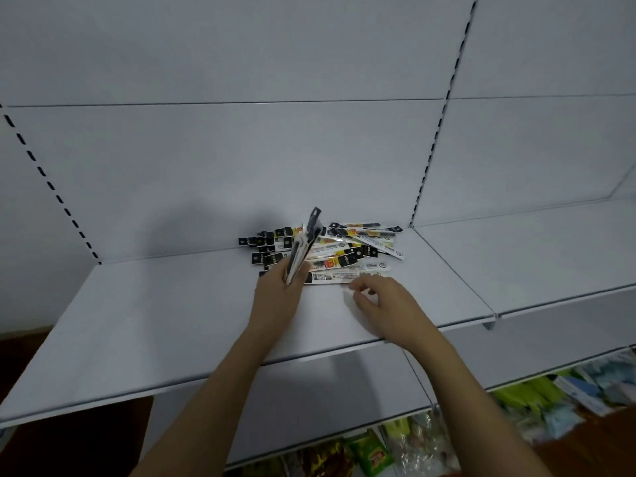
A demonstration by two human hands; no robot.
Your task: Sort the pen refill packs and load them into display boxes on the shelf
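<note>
Head view is showing a loose pile of pen refill packs (330,251) lying on the white shelf (172,325), toward its far edge against the back panel (241,160), the packs crossing one another at odd angles, black header ends mostly pointing left. Out of that pile a small bundle of packs (304,247) is standing nearly upright, tilted a little to the right, because the left hand (280,290) is gripping its lower end with fingers and thumb curled round it; holding the bundle on end seems to be a way of keeping the chosen packs squared together and apart from the unsorted ones. Just to the right, the right hand (377,297) is hovering at the near edge of the pile with its fingers loosely curled and holding nothing, fingertips just beside the nearest flat pack (344,275), probably reaching to pick it up and add it to the bundle. No display box is appearing anywhere on this shelf, so the sorting looks to be at an early stage with loading not yet begun. Farther out, green and clear packaged goods (378,449) are lying on the lower shelf at the near right, and slotted uprights (434,139) are running up the back panel
</note>
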